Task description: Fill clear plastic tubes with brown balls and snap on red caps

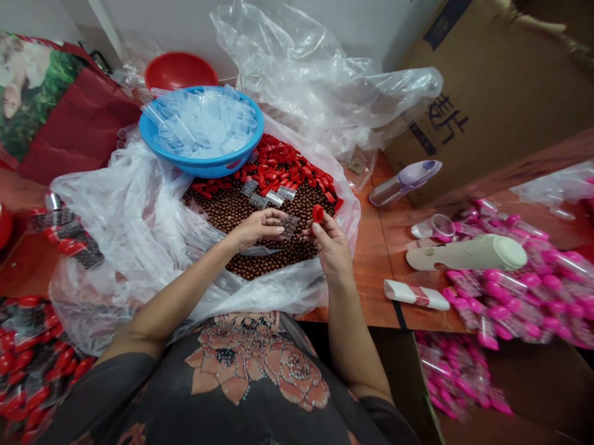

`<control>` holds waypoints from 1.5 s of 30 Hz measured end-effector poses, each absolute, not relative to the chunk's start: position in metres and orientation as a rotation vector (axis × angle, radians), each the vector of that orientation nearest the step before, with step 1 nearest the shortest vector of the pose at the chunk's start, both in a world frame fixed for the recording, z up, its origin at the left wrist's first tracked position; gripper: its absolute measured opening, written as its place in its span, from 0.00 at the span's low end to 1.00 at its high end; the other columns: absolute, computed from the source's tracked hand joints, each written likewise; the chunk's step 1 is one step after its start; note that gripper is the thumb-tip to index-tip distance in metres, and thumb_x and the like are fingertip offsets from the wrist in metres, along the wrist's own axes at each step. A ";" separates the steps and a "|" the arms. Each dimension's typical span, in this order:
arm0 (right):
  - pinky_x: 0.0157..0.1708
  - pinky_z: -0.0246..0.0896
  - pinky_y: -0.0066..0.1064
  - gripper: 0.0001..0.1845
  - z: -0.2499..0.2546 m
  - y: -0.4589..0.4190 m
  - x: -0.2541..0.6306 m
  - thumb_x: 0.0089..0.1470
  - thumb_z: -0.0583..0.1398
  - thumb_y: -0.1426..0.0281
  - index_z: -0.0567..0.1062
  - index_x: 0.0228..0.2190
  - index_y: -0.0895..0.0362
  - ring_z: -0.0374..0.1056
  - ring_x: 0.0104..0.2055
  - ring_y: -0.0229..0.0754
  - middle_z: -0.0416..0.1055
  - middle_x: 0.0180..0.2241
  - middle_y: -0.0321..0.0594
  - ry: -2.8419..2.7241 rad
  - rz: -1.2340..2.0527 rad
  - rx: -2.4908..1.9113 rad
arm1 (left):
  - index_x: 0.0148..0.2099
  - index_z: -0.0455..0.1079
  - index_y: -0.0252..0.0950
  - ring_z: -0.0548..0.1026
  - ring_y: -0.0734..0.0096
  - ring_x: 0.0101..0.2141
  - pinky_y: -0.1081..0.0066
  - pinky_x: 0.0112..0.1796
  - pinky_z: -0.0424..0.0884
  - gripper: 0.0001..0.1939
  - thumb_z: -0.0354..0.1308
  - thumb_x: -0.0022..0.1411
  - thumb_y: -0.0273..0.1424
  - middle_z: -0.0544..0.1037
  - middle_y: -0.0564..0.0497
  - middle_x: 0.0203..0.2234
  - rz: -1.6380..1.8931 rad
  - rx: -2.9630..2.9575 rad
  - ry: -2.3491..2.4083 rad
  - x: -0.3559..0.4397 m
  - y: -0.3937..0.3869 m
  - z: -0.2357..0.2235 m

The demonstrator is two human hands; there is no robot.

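My left hand [257,228] is closed on a small clear plastic tube [290,227], its open end turned to the right. Close by, my right hand [332,248] pinches a red cap [318,213] between thumb and fingers, a little apart from the tube. Both hands hover over a heap of small brown balls [250,266] lying in a spread-out clear plastic bag [294,293]. Many red caps [280,163] are piled on the far side of the balls. Several clear tubes [274,198] lie on the heap just beyond my left hand.
A blue bowl [205,167] full of clear tubes stands behind the heap, before a red bowl [180,70]. To the right are a lilac-topped bottle [406,181], a pale green flask [465,253], pink-capped tubes [530,292] and a cardboard box [499,107]. Filled red-capped tubes [22,368] lie lower left.
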State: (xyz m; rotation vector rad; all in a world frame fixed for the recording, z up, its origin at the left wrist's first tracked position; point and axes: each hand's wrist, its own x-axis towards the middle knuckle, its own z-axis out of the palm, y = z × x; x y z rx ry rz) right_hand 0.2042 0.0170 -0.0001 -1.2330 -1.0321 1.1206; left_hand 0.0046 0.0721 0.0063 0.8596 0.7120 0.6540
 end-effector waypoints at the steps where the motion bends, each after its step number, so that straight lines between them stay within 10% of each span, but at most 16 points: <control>1: 0.40 0.72 0.36 0.23 0.001 0.017 0.203 0.55 0.61 0.61 0.72 0.53 0.47 0.72 0.35 0.38 0.77 0.44 0.38 -1.037 1.117 -1.241 | 0.46 0.69 0.33 0.77 0.71 0.35 0.65 0.41 0.74 0.25 0.71 0.45 0.29 0.77 0.48 0.37 0.651 0.876 0.715 0.004 0.069 0.009; 7: 0.57 0.61 0.46 0.18 0.011 0.009 0.193 0.55 0.62 0.63 0.77 0.48 0.49 0.70 0.52 0.44 0.77 0.49 0.36 -1.250 0.912 -1.312 | 0.48 0.71 0.33 0.76 0.70 0.36 0.68 0.37 0.74 0.21 0.67 0.51 0.31 0.77 0.46 0.40 0.704 1.048 0.791 0.001 0.053 0.019; 21: 0.47 0.65 0.45 0.20 0.016 -0.002 0.185 0.63 0.53 0.73 0.73 0.53 0.46 0.68 0.47 0.46 0.76 0.49 0.39 -1.900 0.251 -1.270 | 0.47 0.73 0.31 0.77 0.67 0.37 0.67 0.39 0.75 0.22 0.68 0.50 0.32 0.79 0.45 0.40 0.842 1.162 0.818 -0.007 0.040 0.021; 37: 0.50 0.66 0.41 0.16 0.002 0.004 0.165 0.58 0.59 0.61 0.73 0.47 0.51 0.71 0.46 0.43 0.76 0.44 0.40 -1.341 0.880 -1.313 | 0.45 0.76 0.33 0.76 0.69 0.34 0.70 0.30 0.75 0.19 0.66 0.53 0.38 0.79 0.45 0.38 0.693 0.818 0.924 -0.007 0.030 0.019; 45: 0.55 0.61 0.50 0.49 -0.001 -0.001 0.165 0.45 0.69 0.55 0.55 0.63 0.55 0.63 0.55 0.54 0.66 0.56 0.51 -2.097 0.486 -1.314 | 0.48 0.73 0.35 0.76 0.73 0.30 0.74 0.28 0.72 0.18 0.58 0.61 0.40 0.78 0.48 0.34 0.749 0.682 0.976 -0.008 0.029 0.024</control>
